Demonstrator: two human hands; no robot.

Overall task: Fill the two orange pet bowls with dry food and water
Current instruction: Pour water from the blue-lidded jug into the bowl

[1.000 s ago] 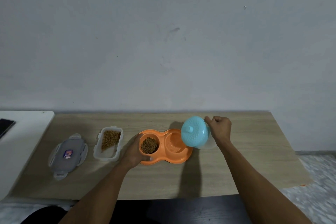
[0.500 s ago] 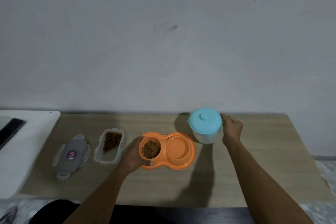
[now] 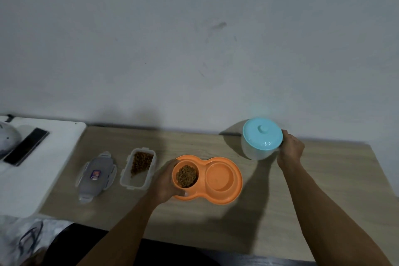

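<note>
Orange double bowl (image 3: 236,180) on the worktop (image 3: 323,201), dry food (image 3: 186,176) in its left cup, left hand (image 3: 166,181) curled round that end, right hand (image 3: 290,149) gripping an upright blue-lidded jug (image 3: 259,140) behind it.

A black phone (image 3: 26,146) is lying on a white surface (image 3: 43,179) left of the wooden table (image 3: 345,168), and a rounded white object (image 3: 7,139) is sitting just beside it. A sandal (image 3: 30,237) is lying on the floor, near left.

The tabletop (image 3: 323,179) lay bare toward its right edge — a hand could pass there. Lid (image 3: 96,176), food container (image 3: 136,182) and orange bowls (image 3: 236,188) lined the left and middle, narrow gaps between; the jug (image 3: 252,150) blocked the back edge.
</note>
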